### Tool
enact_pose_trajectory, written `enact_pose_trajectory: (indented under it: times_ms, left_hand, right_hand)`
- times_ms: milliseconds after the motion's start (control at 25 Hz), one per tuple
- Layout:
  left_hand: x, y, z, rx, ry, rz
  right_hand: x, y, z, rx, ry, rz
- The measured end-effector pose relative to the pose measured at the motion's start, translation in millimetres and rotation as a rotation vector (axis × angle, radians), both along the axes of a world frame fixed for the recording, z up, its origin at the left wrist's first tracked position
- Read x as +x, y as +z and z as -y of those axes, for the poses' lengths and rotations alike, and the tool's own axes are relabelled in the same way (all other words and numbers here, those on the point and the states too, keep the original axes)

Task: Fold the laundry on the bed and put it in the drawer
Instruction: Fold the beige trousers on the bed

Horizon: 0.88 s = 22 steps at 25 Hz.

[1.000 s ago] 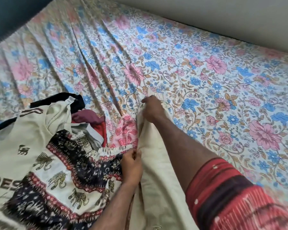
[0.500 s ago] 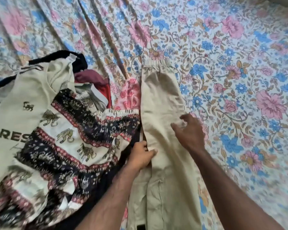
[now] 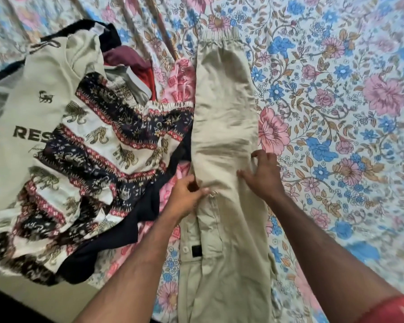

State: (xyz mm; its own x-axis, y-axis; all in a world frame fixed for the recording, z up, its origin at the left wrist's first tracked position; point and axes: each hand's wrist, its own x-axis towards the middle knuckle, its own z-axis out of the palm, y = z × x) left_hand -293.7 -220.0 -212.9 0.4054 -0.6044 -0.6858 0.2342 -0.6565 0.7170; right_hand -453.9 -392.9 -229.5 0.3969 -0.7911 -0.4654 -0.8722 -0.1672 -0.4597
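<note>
A bedroom in a home is being shown. Most of the view is being filled by a bed [image 3: 336,94] covered in a floral sheet of pink and blue flowers. Household laundry is being heaped on its left side: a cream T-shirt [image 3: 33,113] with printed lettering, an elephant-print garment [image 3: 98,155], and beige trousers [image 3: 226,117] being laid out flat beside the heap.

You have the trousers [image 3: 224,127] laid lengthwise on the bed sheet [image 3: 336,89], waistband at the far end. Just to their left sits the heap of laundry [image 3: 79,148], touching their edge. Your left hand [image 3: 184,197] is at the trousers' left edge, your right hand [image 3: 264,178] on their right side.
</note>
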Motion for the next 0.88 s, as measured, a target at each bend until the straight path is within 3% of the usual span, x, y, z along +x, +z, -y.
enact_pose_trajectory:
  times_ms: [160,320,520,720,880]
  left_hand:
    - [-6.4,4.3,-18.4,0.044,0.122,-0.063]
    - [-39.3,2.7,-61.7,0.112,0.059,-0.103]
    - [-52.8,-11.6,-93.2,0.187,0.166,0.024]
    - [-93.6,6.6,-132.0,0.157,0.143,-0.009]
    - [-114.5,19.5,-144.9,0.043,0.283,0.154]
  right_hand:
    - [-13.5,9.1,-19.0,0.029,-0.132,0.01]
    - [-55.8,6.3,-67.1,0.143,-0.285,-0.031]
    - [-103.0,2.4,-117.1,0.138,-0.376,0.122]
    - [-146.4,4.3,-175.9,0.16,-0.166,0.119]
    - [-178.5,7.0,-204.0,0.039,-0.189,0.098]
